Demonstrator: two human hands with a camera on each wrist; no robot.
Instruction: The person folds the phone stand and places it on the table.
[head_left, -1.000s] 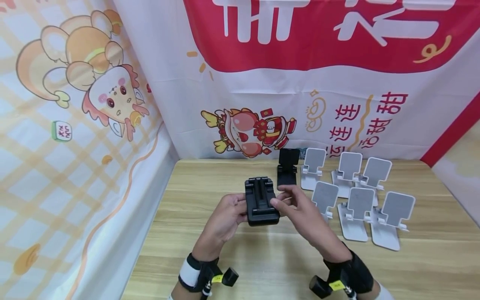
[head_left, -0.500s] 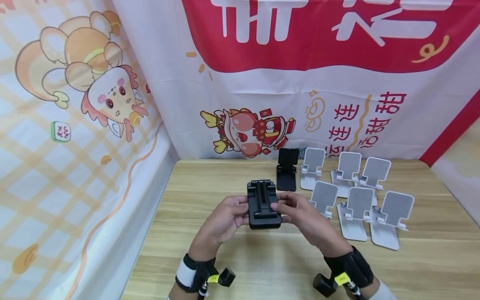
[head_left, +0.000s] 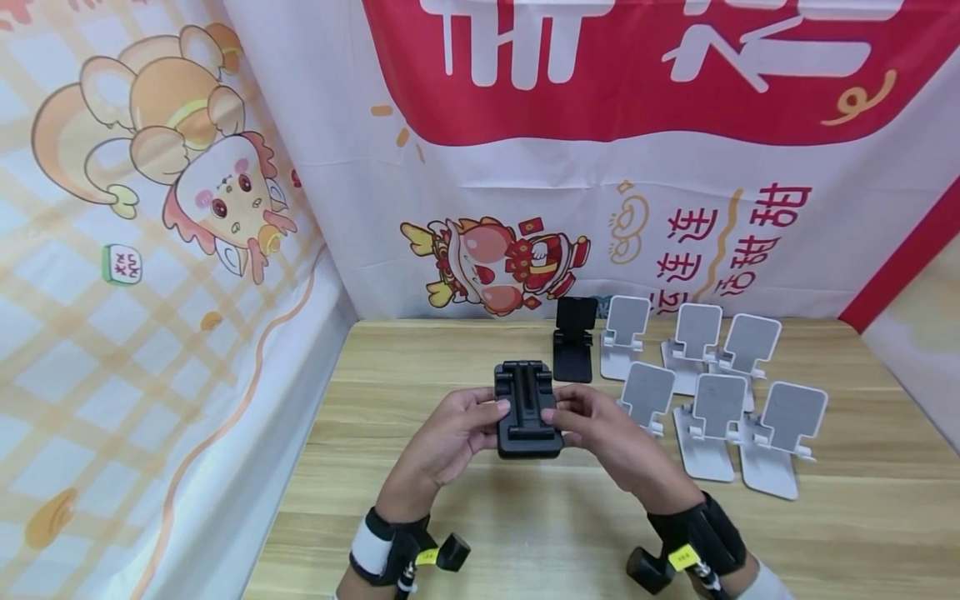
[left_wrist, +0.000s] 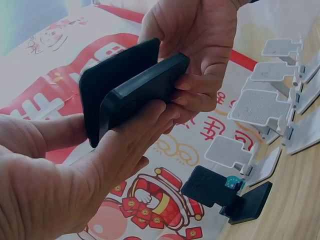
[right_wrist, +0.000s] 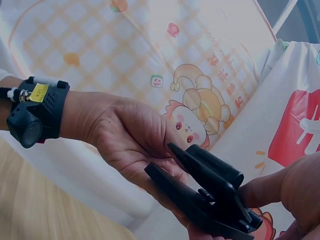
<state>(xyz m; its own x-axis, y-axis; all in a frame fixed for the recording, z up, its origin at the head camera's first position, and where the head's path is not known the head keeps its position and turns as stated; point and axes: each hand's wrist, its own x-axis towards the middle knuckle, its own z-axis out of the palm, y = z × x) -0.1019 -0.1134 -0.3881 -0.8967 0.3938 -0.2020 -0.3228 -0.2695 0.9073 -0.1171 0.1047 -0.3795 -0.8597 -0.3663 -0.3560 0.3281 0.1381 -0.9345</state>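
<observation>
A black folding phone stand (head_left: 528,417) is held above the table between both hands, its hinge end pointing away. My left hand (head_left: 459,437) grips its left edge, thumb on the upper face. From the opposite side my right hand (head_left: 600,437) pinches the right edge, thumb likewise on top. In the left wrist view the phone stand (left_wrist: 142,82) shows two nearly parallel plates with a gap between them, and fingers lie under the lower plate. Seen from the right wrist, the stand (right_wrist: 210,195) rests across the left hand's fingers (right_wrist: 150,145), partly folded.
Another black phone stand (head_left: 573,350) stands unfolded at the table's back. Right of it are several white stands with grey pads, including a back one (head_left: 626,329) and a front one (head_left: 795,417). Printed cloth (head_left: 480,183) hangs behind the wooden table (head_left: 375,358).
The held phone stand has shifted slightly right and nearer. Right fingers have drawn in along its edge, and the left thumb has moved onto its upper face.
</observation>
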